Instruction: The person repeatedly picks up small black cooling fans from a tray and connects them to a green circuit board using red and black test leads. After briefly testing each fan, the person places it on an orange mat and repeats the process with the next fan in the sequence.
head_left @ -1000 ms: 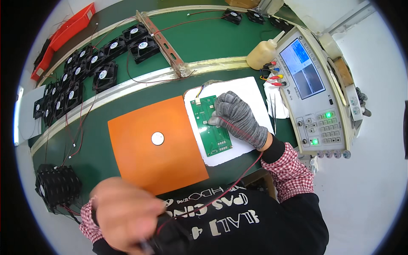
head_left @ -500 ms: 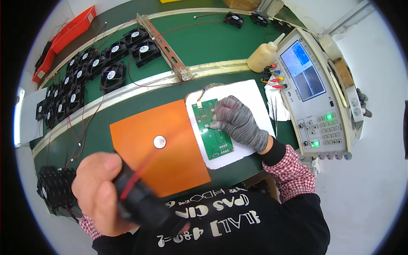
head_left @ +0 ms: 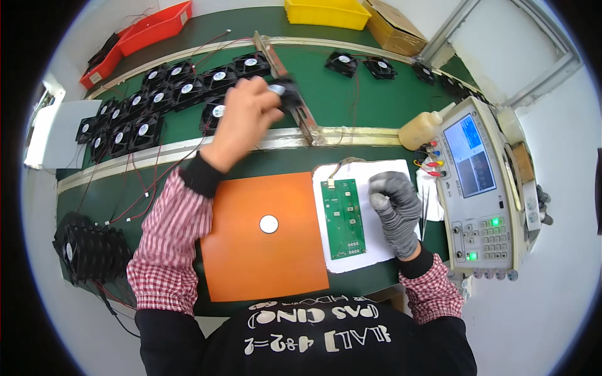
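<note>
My bare left hand [head_left: 246, 119] reaches over the far rail of the bench. Its fingers are closed on the edge of a small black cooling fan [head_left: 286, 94], which is blurred and overlaps the metal crossbar [head_left: 295, 103]. In a grey knit glove, my right hand [head_left: 396, 203] hovers at the right part of a white board [head_left: 376, 254], fingers curled and nothing visible in them. Beside it on the board lies a green circuit board [head_left: 343, 219] with a white connector and wires at its far end.
Several black fans [head_left: 187, 89] stand left of the crossbar, others [head_left: 342, 61] right of it. An orange mat [head_left: 263, 263] lies left of the white board. At right are a test instrument [head_left: 476, 188], a bottle [head_left: 419, 130] and tweezers [head_left: 424, 213]. A fan stack [head_left: 94, 250] stands at left.
My left hand has carried the fan from close in front of me up and away to the crossbar. My right hand has come off the circuit board to its right side. The view has shifted.
</note>
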The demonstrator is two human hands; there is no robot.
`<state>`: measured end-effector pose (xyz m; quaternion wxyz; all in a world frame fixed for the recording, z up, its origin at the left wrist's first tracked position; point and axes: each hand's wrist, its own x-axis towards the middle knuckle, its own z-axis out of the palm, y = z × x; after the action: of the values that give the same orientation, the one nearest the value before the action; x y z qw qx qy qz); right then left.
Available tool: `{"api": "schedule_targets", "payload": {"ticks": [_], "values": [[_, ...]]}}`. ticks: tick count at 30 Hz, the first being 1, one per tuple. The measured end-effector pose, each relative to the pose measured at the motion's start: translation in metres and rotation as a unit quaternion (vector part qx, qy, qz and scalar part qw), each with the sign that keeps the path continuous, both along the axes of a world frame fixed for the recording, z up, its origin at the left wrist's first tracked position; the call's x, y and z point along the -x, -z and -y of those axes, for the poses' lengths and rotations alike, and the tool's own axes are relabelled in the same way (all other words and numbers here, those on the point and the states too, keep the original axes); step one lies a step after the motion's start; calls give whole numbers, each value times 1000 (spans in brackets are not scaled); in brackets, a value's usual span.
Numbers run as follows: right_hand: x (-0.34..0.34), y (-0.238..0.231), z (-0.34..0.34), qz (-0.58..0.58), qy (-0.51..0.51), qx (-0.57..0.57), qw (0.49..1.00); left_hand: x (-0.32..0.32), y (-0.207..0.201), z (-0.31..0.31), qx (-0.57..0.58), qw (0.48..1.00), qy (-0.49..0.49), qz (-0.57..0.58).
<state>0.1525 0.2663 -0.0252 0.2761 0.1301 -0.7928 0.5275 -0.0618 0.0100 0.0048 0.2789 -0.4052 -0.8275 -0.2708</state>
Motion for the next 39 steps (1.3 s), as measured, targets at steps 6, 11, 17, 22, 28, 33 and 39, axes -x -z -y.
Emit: {"api": "schedule_targets", "payload": {"ticks": [6, 11, 17, 22, 28, 33, 39], "values": [[-8, -36, 33, 113, -298, -60, 946, -162, -42, 12, -45, 814, 543, 199], [-15, -45, 23, -70, -229, -332, 912, -155, -62, 61, 85, 810, 545, 199], [-1, -36, -10, 68, -9, -356, 932, -115, -56, 110, 216, 972, -12, -94], [-1, -14, 3, 187, -60, -93, 976, -138, -41, 84, 182, 957, 220, 49], [1, 2, 4, 137, -52, -122, 982, -159, -27, 63, 102, 965, 114, 212], [6, -1, 5, 186, -69, -140, 970, -177, -1, 46, 169, 970, 65, 161], [5, 6, 1, 179, -69, -141, 971, -193, -33, 55, 119, 989, 71, -60]]}}
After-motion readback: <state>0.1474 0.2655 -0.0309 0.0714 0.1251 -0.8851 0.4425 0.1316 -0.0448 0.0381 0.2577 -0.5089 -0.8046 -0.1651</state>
